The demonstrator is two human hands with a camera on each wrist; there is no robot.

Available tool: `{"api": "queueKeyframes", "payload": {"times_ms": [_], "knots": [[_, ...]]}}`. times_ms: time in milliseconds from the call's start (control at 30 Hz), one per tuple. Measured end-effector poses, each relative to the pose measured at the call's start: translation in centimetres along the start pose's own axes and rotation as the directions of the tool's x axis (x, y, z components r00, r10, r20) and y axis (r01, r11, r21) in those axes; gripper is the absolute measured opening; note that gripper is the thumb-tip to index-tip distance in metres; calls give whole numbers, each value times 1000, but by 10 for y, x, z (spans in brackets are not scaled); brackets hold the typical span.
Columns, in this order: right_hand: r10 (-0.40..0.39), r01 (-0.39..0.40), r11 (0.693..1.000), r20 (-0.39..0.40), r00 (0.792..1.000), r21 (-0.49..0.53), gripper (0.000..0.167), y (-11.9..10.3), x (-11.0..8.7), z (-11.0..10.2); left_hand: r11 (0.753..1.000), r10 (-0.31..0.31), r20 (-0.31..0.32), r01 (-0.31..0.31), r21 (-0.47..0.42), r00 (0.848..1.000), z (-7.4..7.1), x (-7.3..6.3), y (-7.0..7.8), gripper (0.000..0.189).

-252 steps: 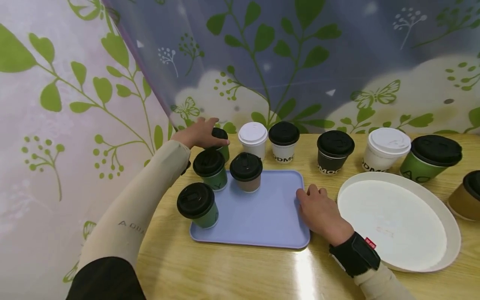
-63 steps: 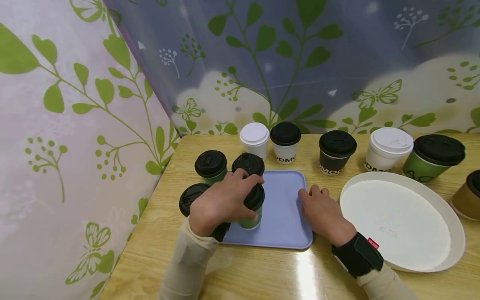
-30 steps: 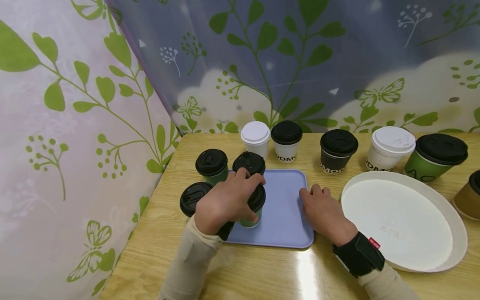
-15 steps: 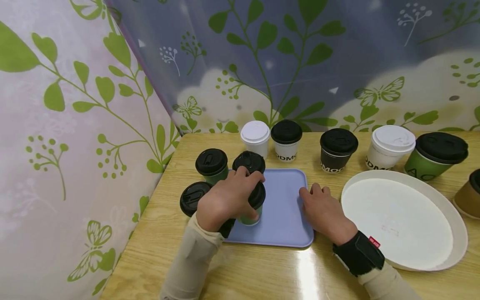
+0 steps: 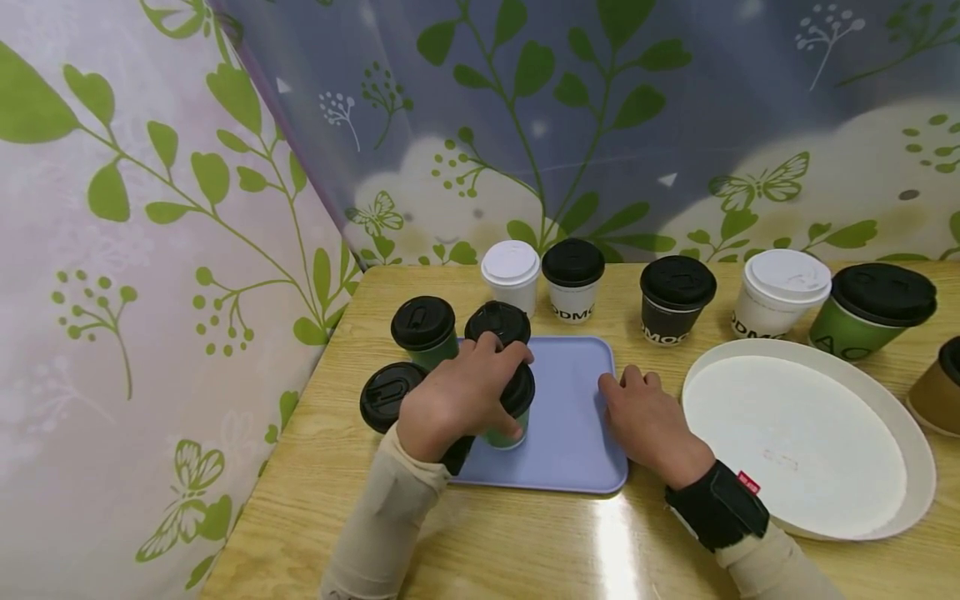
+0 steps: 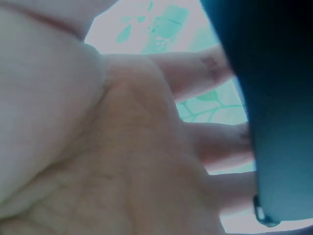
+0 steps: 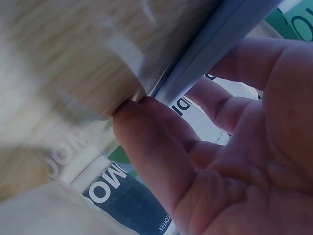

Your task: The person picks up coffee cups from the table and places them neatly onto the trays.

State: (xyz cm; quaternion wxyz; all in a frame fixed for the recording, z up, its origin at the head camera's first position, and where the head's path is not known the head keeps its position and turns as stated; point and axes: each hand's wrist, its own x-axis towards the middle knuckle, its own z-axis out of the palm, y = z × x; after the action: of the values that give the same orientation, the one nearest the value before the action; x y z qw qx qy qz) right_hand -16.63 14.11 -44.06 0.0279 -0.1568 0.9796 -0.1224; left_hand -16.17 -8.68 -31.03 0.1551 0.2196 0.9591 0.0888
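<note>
In the head view my left hand grips a green paper coffee cup with a black lid, low over the middle of the lavender tray. The left wrist view shows the palm and fingers around the dark lid. My right hand holds the tray's right edge, fingertips right at the rim in the right wrist view. Behind the held cup stands a black-lidded brown cup, partly hidden by the left hand. Two green cups with black lids stand along the tray's left side.
A round white tray lies to the right. Along the back stand a white cup, a black-lidded white cup, a black cup, another white cup and a large green cup. A brown cup is far right.
From the back left, my left hand has brought the small green cup forward onto the tray area. Over the last second it has shifted slightly right. The right hand has stayed at the tray's edge.
</note>
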Motion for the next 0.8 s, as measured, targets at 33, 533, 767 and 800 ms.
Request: {"api": "queueKeyframes", "payload": {"times_ms": [33,533,767,800], "knots": [[-1,1,1000,-4,1000,0,16,0,0,0,1000,-5,5,5,-2,1000,0,0,0,75],[-28,28,1000,-79,996,-1,9,2,-2,4,997,-62,61,64,-32,996,2,3,-2,76],[-26,26,1000,-86,996,4,8,1,-2,3,996,-80,82,83,-33,993,2,5,-2,75],[-24,25,1000,-82,996,5,8,1,-3,3,996,-83,83,85,-32,993,2,5,-2,75]]}}
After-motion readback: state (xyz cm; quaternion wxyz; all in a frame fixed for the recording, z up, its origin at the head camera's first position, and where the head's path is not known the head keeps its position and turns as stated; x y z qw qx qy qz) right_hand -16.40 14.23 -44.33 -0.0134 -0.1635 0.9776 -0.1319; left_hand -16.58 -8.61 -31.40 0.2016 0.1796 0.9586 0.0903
